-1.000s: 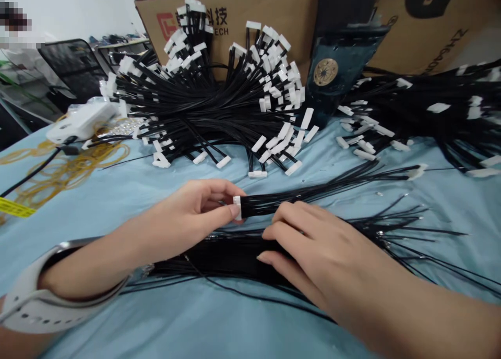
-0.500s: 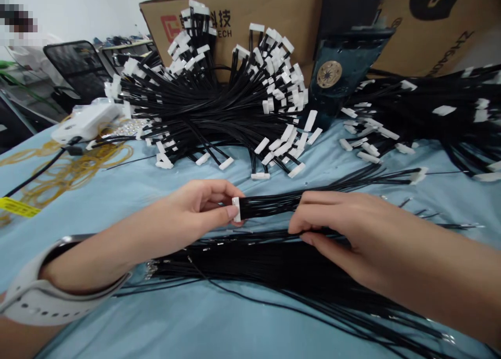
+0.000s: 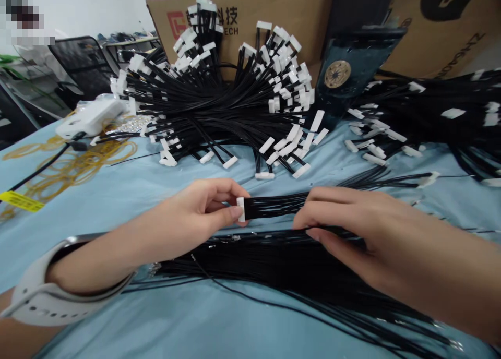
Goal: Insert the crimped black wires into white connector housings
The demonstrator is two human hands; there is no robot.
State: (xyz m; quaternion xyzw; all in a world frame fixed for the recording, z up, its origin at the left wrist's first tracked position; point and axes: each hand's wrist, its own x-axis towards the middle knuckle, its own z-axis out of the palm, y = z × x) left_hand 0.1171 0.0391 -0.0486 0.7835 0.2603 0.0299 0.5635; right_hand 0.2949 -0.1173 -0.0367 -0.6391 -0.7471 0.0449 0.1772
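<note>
My left hand (image 3: 211, 205) pinches the white connector (image 3: 241, 210) of a wire harness between thumb and fingers. From that connector, a flat row of black wires (image 3: 274, 206) runs right and passes behind my right hand (image 3: 352, 218). Beyond it the wires fan out toward another white connector (image 3: 428, 179). My right hand is closed, thumb and fingers drawn together on black wire at the upper edge of a pile of loose black wires (image 3: 266, 260). Its fingertips are partly hidden, so which wire they grip is unclear. Small metal terminals tip the loose wires.
Behind my hands lies a large heap of finished harnesses (image 3: 219, 103) with white connectors; another heap (image 3: 450, 108) is at right. Cardboard boxes (image 3: 250, 14) and a dark blue container (image 3: 348, 72) stand behind. Yellow rubber bands (image 3: 82, 166) and a white power strip (image 3: 92, 119) lie left on blue cloth.
The whole view has shifted slightly, with things appearing a little further right. Both hands keep nearly the same hold, the left still on the connector.
</note>
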